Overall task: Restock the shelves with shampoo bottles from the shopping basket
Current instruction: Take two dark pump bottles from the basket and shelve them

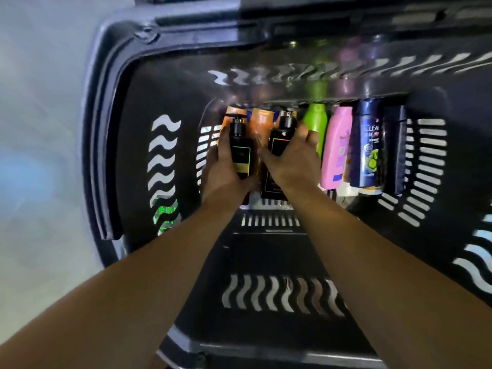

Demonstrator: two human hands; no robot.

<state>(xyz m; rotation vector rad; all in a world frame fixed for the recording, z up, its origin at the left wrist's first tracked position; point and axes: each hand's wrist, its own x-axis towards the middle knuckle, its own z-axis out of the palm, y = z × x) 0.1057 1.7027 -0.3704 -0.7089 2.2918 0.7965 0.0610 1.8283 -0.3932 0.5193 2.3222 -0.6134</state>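
Observation:
I look straight down into a black shopping basket (111, 145). My left hand (226, 171) grips a black pump bottle with a gold-edged label (241, 153). Beside it, my right hand (291, 161) grips a second black pump bottle (279, 139), its lower end showing under my wrist. Both bottles sit low in the basket, above orange bottles (262, 121). To the right lie a green bottle (315, 121), a pink bottle (336, 147), a dark blue shampoo bottle (368, 145) and a dark navy bottle (395, 147).
The basket's walls carry wavy and straight slots, and its near floor (266, 259) is bare. A handle runs along the far rim (253, 25). Pale grey floor (40, 129) lies to the left. No shelf is in view.

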